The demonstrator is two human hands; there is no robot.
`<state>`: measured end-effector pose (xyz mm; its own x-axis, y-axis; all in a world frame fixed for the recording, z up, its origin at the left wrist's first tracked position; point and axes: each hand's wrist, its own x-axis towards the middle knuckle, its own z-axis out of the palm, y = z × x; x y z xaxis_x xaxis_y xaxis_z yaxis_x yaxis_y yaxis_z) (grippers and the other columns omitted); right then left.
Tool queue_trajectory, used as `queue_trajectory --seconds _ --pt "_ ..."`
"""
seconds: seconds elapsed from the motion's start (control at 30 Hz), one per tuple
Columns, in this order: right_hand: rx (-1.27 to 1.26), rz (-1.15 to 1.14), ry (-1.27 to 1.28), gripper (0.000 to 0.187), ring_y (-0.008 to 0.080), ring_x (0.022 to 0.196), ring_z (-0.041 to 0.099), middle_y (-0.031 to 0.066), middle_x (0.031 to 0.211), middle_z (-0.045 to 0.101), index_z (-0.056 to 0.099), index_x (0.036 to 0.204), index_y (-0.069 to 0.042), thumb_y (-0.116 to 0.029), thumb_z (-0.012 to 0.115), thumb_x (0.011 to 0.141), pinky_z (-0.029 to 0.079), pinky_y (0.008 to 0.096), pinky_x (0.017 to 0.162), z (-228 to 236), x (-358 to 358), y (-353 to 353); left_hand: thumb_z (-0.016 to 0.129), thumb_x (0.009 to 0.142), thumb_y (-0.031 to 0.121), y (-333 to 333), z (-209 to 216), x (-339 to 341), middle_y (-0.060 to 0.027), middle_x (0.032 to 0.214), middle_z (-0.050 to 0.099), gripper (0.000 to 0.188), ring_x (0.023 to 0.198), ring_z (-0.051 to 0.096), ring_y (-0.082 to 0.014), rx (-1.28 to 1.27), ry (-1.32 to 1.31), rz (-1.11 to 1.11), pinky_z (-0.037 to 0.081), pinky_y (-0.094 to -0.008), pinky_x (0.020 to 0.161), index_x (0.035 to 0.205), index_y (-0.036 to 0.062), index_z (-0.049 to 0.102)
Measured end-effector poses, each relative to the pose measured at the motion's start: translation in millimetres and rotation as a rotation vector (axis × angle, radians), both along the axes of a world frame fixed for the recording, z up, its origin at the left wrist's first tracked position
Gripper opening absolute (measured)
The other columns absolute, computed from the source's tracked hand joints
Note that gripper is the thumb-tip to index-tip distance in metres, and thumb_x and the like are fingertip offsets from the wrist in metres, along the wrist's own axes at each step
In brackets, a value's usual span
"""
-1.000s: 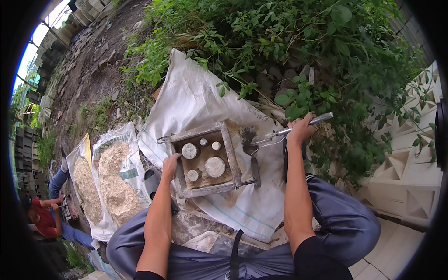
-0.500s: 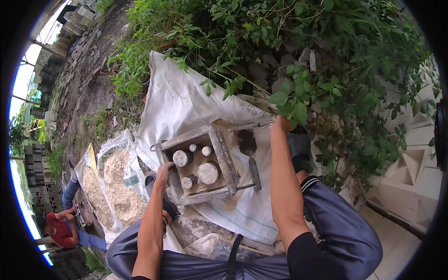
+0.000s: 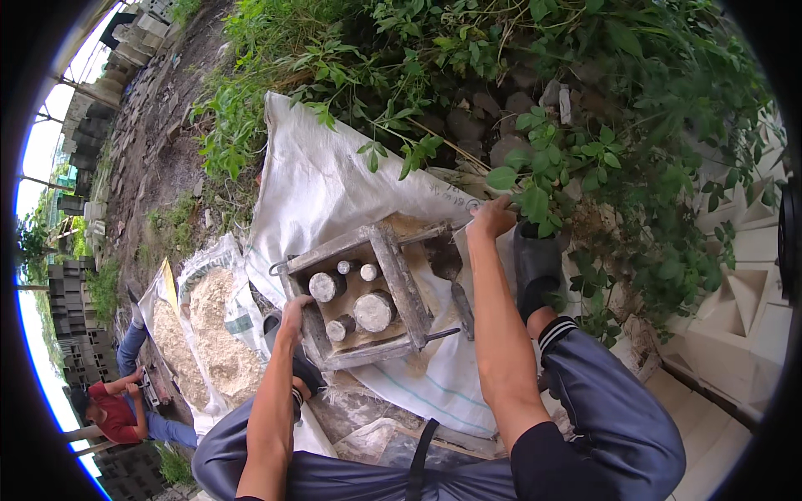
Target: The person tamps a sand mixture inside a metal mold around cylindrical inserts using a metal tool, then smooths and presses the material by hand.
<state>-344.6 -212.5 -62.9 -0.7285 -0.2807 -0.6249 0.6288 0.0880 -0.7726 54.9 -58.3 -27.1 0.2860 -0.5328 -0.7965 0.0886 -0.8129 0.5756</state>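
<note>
In front of me a square wooden frame (image 3: pixel 388 271) lies tilted on a white woven sack (image 3: pixel 322 179). Several round, pale-topped cylinders of different sizes, such as the large one (image 3: pixel 374 311), stand inside it on a sandy bed. My left hand (image 3: pixel 294 317) is closed on the frame's left side. Beyond the frame's right side, my right hand (image 3: pixel 494 217) is curled near the sack's upper right edge, beside a flat greyish piece (image 3: pixel 465 244); its grip is partly hidden. A dark-bladed trowel (image 3: pixel 461 309) lies between the frame and my right forearm.
Open sacks of pale, crumbly material (image 3: pixel 221 326) stand to the left. Leafy plants (image 3: pixel 543 167) overhang the far side. White moulded blocks (image 3: pixel 727 309) are at the right. A person in a red shirt (image 3: pixel 117 415) works at the far left.
My right hand has come off the stick-like handle at the frame's upper right corner and shifted slightly up. The greyish piece now shows below it. My left hand stays on the frame.
</note>
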Motion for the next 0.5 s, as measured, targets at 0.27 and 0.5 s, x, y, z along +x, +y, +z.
queue_trajectory --seconds 0.27,0.5 --pt "-0.325 -0.016 0.028 0.008 0.0163 0.056 0.049 0.0044 0.079 0.056 0.051 0.086 -0.008 -0.013 0.049 0.093 0.036 0.0333 0.042 -39 -66 6 0.060 0.078 0.022 -2 -8 3 -0.0126 0.088 0.068 0.030 0.073 0.065 -0.0250 -0.011 0.006 -0.005 0.054 -0.0378 0.070 0.097 -0.0007 0.065" --pt "-0.263 -0.025 -0.103 0.019 0.0149 0.060 0.050 0.0049 0.079 0.054 0.053 0.098 0.000 -0.017 0.056 0.093 0.044 0.0331 0.050 -8 8 12 0.060 0.078 0.022 6 -12 13 -0.0125 0.086 0.067 0.029 0.073 0.065 -0.0259 -0.038 0.073 0.046 0.054 -0.0388 0.069 0.095 -0.0010 0.065"
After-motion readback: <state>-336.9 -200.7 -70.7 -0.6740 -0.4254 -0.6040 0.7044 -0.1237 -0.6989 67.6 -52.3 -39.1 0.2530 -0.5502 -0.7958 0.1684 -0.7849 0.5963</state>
